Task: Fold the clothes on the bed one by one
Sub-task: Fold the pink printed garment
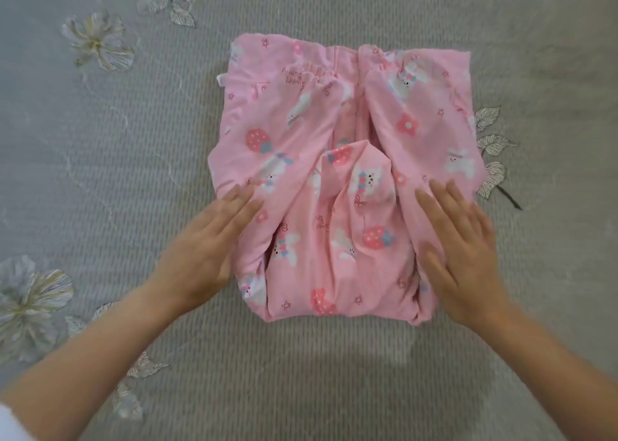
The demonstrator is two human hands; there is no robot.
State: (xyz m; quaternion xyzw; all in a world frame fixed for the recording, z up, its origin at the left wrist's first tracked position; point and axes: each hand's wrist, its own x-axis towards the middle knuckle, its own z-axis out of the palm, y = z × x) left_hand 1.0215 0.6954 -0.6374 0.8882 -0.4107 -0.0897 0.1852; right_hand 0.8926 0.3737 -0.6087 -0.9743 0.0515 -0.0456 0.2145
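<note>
Head camera looks steeply down, close over the bed (301,390).

Grey ribbed bedspread (100,173) bears pale flowers (97,40) at left, seemingly embroidered, and leaves (491,142) at right.

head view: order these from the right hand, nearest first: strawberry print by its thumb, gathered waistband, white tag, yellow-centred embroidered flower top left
1. strawberry print, just beside the thumb of the right hand
2. gathered waistband, top middle of the pink garment
3. white tag, at the garment's upper left edge
4. embroidered flower, on the bedspread, far top left
</note>
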